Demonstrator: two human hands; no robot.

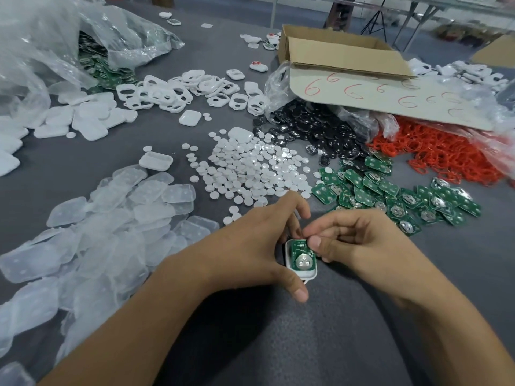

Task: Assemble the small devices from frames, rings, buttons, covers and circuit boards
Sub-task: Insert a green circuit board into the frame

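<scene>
Grey table is carrying part heaps. Near the green board heap, the left hand is gripping a white frame, lying lengthwise toward the person; the right hand is pinching the circuit board at its far end.

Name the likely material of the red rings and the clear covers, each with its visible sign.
Red rings: probably rubber or soft plastic, matte; thin loops lie tangled.
Clear covers: probably moulded plastic or silicone, frosted, translucent; grey table shows through.

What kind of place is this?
Likely a hand-assembly workshop: heaps of green circuit boards, white round plastic buttons and thin red rings cover a grey table beside an open brown cardboard box.
</scene>
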